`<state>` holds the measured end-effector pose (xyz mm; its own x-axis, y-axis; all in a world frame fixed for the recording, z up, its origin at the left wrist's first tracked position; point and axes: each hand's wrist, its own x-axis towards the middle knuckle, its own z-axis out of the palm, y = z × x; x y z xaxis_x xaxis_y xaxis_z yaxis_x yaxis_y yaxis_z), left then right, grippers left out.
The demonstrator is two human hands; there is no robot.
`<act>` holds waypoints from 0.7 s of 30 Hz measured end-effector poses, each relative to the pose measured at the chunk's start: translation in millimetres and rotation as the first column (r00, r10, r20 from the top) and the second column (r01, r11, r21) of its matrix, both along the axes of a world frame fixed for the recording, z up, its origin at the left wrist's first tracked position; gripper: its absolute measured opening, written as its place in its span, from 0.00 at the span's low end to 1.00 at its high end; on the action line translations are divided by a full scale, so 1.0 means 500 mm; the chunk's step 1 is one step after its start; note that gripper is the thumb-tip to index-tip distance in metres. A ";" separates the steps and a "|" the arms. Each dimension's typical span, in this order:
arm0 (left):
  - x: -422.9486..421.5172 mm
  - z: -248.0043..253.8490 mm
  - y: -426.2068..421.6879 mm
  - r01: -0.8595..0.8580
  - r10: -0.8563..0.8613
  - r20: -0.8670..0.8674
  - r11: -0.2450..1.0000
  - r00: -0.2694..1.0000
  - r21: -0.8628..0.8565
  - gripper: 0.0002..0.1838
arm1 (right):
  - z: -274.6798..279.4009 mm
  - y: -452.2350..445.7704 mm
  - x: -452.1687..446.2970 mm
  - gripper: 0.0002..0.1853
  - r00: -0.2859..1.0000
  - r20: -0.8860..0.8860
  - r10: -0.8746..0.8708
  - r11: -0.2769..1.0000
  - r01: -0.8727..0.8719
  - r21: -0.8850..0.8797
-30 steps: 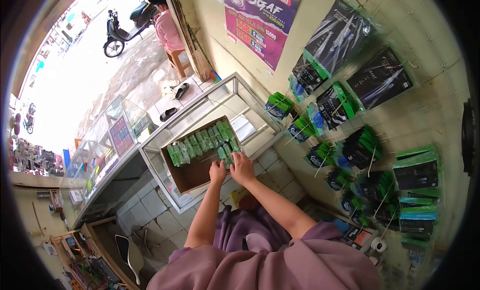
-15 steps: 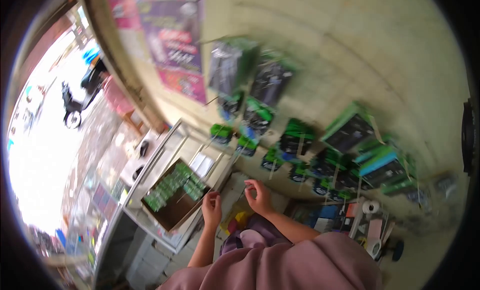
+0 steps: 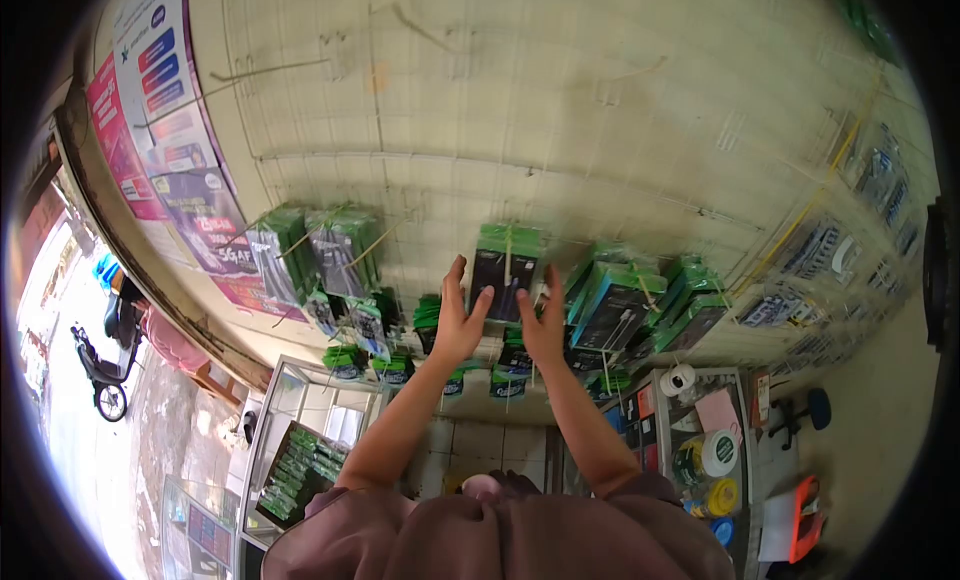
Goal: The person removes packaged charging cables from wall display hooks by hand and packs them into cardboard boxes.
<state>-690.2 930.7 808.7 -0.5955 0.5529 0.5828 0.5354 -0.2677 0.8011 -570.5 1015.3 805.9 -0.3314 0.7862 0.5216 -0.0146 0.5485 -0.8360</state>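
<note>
Two-handed grip, unclenched: the left hand (image 3: 461,325) and right hand (image 3: 544,328), fingers spread, flank the black-and-green packet (image 3: 522,268) hanging between them; contact cannot be told. Light, even pressure from both sides would probably keep it square on its pale rod (image 3: 508,244).

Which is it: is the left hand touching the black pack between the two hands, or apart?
Cannot tell: in the head view, the left hand overlaps the edge of the black pack, but whether they meet doesn't show.

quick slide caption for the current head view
Left hand and right hand flank a black-and-green packet hanging at the wall.
</note>
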 end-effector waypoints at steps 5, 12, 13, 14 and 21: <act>-0.014 -0.028 0.063 0.163 -0.147 0.196 0.984 0.970 -0.070 0.31 | -0.022 0.059 -0.022 0.35 0.990 0.136 0.047 0.988 -0.066 0.139; 0.016 0.008 0.015 0.004 0.014 0.089 0.979 0.996 -0.203 0.28 | -0.018 0.039 0.002 0.27 0.962 -0.098 0.254 0.966 -0.257 -0.012; 0.020 0.010 0.012 -0.009 0.019 0.091 0.994 0.996 -0.113 0.26 | -0.009 0.030 0.010 0.28 0.949 -0.142 0.281 0.958 -0.287 -0.024; 0.026 0.022 0.004 -0.022 0.033 0.092 0.993 0.995 -0.115 0.26 | 0.008 0.016 0.017 0.28 0.945 -0.142 0.294 0.954 -0.300 -0.026; 0.081 0.093 -0.091 0.078 -0.060 0.373 0.996 0.926 -0.033 0.24 | 0.096 -0.079 0.079 0.49 0.897 -0.193 0.397 0.914 -0.405 -0.003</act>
<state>-649.8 885.4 855.1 -0.7234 0.6219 0.2999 0.1787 -0.2510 0.9514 -531.1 975.7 854.0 -0.5246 0.6297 0.5730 -0.3817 0.4277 -0.8194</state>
